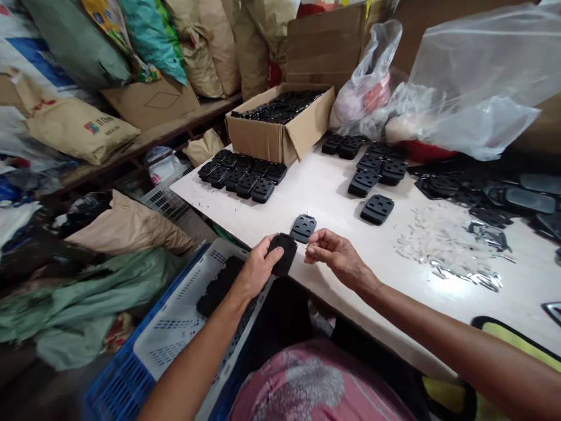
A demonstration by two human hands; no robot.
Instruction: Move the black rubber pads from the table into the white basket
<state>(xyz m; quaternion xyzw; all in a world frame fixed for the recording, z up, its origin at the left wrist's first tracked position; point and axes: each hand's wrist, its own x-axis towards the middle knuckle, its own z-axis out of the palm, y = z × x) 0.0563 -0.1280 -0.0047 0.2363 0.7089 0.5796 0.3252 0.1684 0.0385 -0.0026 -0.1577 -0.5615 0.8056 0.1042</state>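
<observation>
My left hand (258,266) grips a flat black plastic piece (283,255) with rounded corners, thumb across its face. Just to the right, my right hand (331,254) has thumb and fingertips pinched together; whatever is between them is too small to make out. Behind both hands, a black plastic part with round holes (304,228) lies near the table edge. A similar black part (377,209) sits farther right. A loose pile of small clear and metallic pins (447,242) spreads over the white table (333,187) beyond my right forearm.
A cardboard box (258,135) full of black parts stands at the back, with rows of black parts (243,178) before it. More black pieces (504,193) and plastic bags (473,88) crowd the right. Below left is a crate (151,345); sacks (83,126) line the left.
</observation>
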